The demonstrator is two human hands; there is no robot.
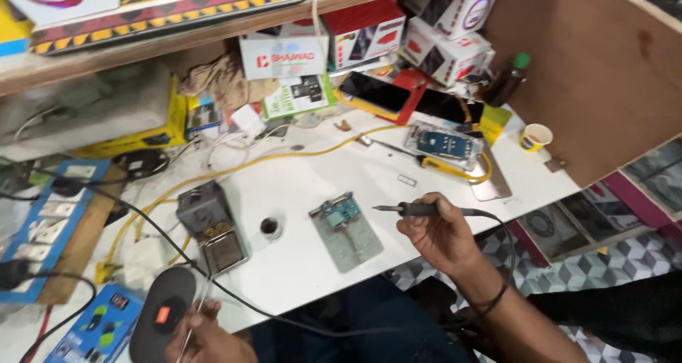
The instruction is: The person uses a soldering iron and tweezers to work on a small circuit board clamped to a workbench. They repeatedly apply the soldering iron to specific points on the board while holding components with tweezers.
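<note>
Right hand [437, 231] grips soldering iron [415, 209], tip hovering just right of the circuit board [339, 212] clamped in its holder [348, 233] mid-table, left hand [206, 338] pinches a thin solder wire [192, 327] low-left, well apart – looks like joint not yet touched, soldering still ahead.

We grip a soldering iron [410, 209] in our right hand [439, 234], tip aimed at a circuit board [336, 212] clamped on a metal holder [348, 234], while our left hand [206, 337] pinches thin solder wire [192, 327] at the cluttered white table [298, 263].
</note>
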